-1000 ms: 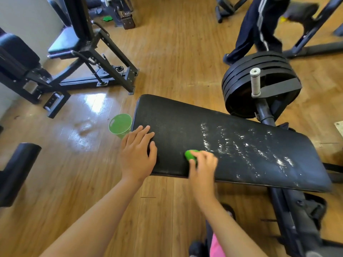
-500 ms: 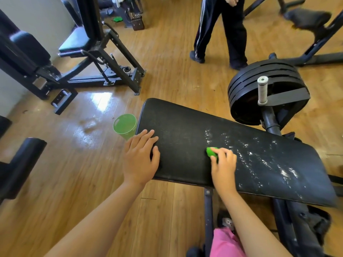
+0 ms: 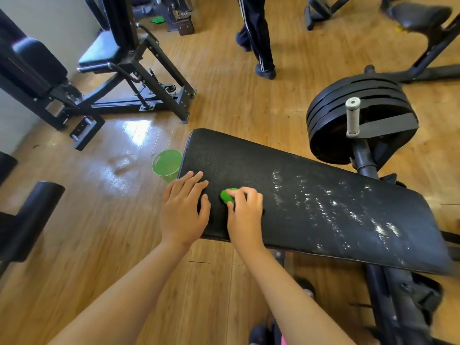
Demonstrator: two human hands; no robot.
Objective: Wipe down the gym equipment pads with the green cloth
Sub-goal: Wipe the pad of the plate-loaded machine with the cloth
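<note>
The green cloth (image 3: 227, 196) is gripped under the curled fingers of the right hand (image 3: 245, 215) and pressed onto the black pad (image 3: 249, 163), at 9 o'clock from the white streaks (image 3: 321, 204). The left hand (image 3: 184, 207) is laid flat, fingers straight, at the cloth's 9 o'clock.

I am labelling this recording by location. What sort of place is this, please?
Most likely a gym. There is a padded black bench, a stack of weight plates loaded on a machine, and another seated machine standing on the wooden floor.
</note>
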